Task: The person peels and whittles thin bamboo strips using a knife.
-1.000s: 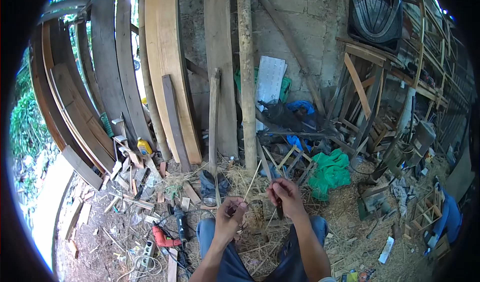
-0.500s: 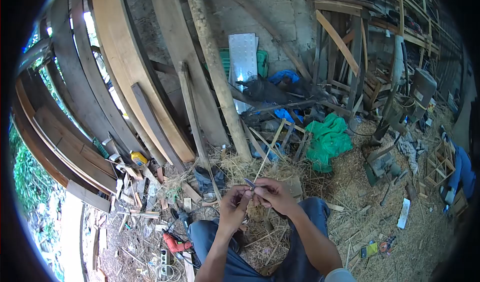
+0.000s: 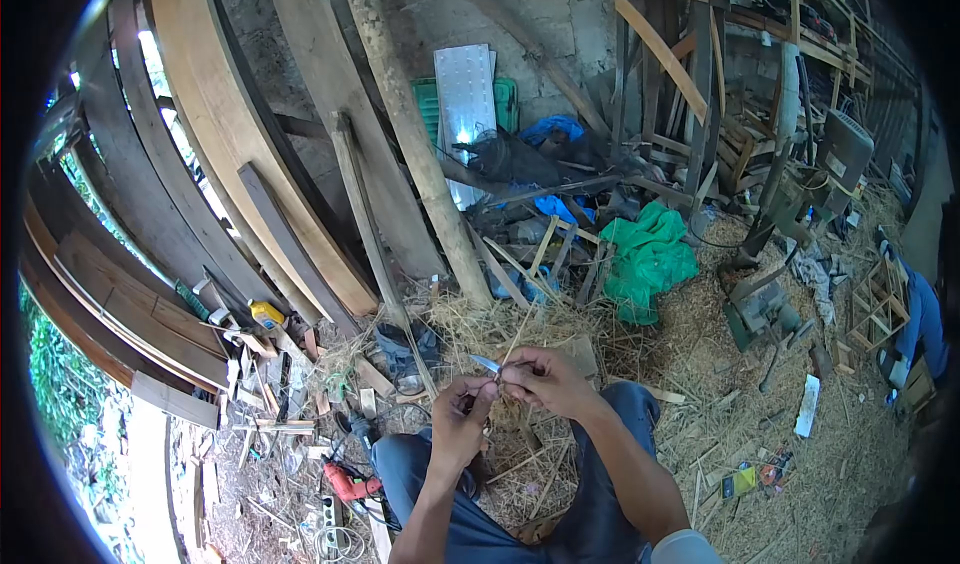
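Note:
My left hand is closed in a pinch in front of my knees, apparently on the lower end of a thin, pale wooden strip. My right hand is curled round a small knife, its handle hidden by the fingers. The bright knife blade sticks out between the two hands, pointing up and to the left. Both hands nearly touch at the fingertips. Exactly where the blade meets the strip is too small to make out.
A red power drill lies by my left knee. Tall planks and a pole lean at the left and middle. Beyond my knees lies a green sheet. A metal machine stands at right. Shavings and offcuts litter the ground.
The blade has shifted slightly left and up and now catches more light. My hands have parted a little. The background sits higher and further left in view.

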A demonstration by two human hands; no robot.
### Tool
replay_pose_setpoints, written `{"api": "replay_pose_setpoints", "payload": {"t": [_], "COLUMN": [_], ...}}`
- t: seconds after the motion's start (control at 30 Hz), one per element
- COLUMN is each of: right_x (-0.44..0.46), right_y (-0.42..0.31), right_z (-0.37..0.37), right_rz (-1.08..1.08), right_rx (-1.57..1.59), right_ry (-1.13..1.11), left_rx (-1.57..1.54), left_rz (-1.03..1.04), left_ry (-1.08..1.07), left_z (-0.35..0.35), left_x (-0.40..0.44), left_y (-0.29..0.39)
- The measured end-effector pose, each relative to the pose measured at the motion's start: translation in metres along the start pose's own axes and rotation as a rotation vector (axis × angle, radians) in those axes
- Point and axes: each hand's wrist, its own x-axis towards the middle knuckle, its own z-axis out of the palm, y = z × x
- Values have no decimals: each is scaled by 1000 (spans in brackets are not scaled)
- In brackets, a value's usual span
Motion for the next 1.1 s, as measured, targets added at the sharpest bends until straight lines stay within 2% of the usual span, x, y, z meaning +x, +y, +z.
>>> {"api": "replay_pose_setpoints", "payload": {"t": [0.13,0.2,0.43,0.5,0.73,0.83,0.9,1.03,1.1], "right_x": [4,7,16,20,27,34,37,42,50], "right_y": [0,0,3,4,4,9,13,15,30], "right_z": [-2,-5,0,-10,-2,-14,-9,-5,-13], "right_rz": [-16,39,48,-29,32,-27,-7,-16,-81], "right_rx": [-18,132,25,41,-13,58,57,33,-146], "right_ry": [4,62,69,79,151,194,216,199,305], "left_rx": [-5,40,28,38,29,62,77,16,157], "left_rz": [25,4,40,56,55,95,-30,-50,14], "left_ry": [1,-6,6,-1,30,12,16,34,56], "left_z": [-2,-4,-18,-21,-31,-40,-44,-50,-55], "left_x": [-2,-5,-9,-13,-16,-19,-20,-23,-24], "left_y": [0,1,-11,-13,-14,-24,-25,-26,-28]}}
